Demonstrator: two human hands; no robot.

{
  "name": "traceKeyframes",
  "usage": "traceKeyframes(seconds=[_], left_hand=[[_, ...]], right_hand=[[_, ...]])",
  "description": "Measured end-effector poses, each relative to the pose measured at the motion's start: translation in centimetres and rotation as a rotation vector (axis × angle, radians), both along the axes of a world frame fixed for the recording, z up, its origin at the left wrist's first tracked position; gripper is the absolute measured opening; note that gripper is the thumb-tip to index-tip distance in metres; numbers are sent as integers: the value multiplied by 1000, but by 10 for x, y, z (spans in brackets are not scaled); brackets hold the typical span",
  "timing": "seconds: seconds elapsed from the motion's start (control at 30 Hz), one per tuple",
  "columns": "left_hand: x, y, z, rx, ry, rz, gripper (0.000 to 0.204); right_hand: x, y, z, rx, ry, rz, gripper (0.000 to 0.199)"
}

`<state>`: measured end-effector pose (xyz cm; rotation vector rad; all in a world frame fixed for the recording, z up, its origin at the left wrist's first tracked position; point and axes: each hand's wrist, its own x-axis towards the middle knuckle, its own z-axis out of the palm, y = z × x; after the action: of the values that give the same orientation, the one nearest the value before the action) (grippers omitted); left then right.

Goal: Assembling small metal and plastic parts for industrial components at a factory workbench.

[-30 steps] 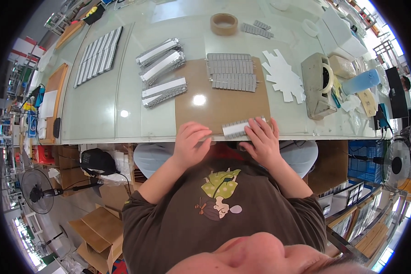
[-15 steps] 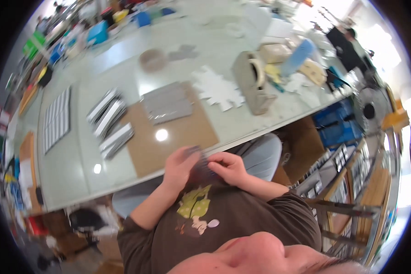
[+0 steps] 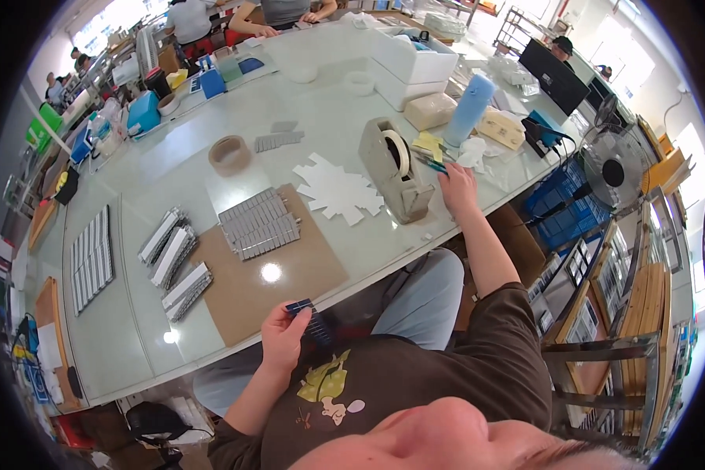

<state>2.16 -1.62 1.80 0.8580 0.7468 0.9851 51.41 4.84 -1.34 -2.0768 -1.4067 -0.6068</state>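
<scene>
My left hand (image 3: 284, 333) is closed on a dark blue gridded strip (image 3: 318, 326) at the table's front edge, its thumb lying over the strip. To the right, my right hand (image 3: 458, 188) reaches over the table with fingers stretched out. Its fingertips are at the end of a slim green-handled tool (image 3: 432, 164); whether they grip it is unclear. A grey tape dispenser (image 3: 374, 159) stands just left of that hand. Rows of grey strips (image 3: 258, 223) lie on a brown board (image 3: 309, 270), beyond my left hand.
White paper strips (image 3: 337, 188) fan out beside the dispenser. Bundles of strips (image 3: 172, 247) and a striped stack (image 3: 92, 258) lie left. A tape roll (image 3: 229, 155), a blue bottle (image 3: 470, 110) and white foam boxes (image 3: 411, 66) stand farther back. Another person's arms (image 3: 270, 23) rest across the table.
My right hand has left the strip in front of me and moved out right to the green-handled tool. My left hand still holds the strip. The whole view has shifted.
</scene>
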Motion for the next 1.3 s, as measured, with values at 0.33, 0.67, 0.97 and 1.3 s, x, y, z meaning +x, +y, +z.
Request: traceKeyframes(seconds=[0.33,0.67,0.97,1.3], left_hand=[[-26,-7,-11,383,352,-13,17],[-22,-14,-12,258,77,-106,13],[-36,-8,4,68,78,-201,11],[-47,-15,8,-28,132,-251,15]], right_hand=[[22,-23,-39,-446,-183,92,13],[-35,-113,4,507,1538,463,26],[-264,-107,42,-317,1898,636,47],[-305,-120,32,-680,1689,777,36]])
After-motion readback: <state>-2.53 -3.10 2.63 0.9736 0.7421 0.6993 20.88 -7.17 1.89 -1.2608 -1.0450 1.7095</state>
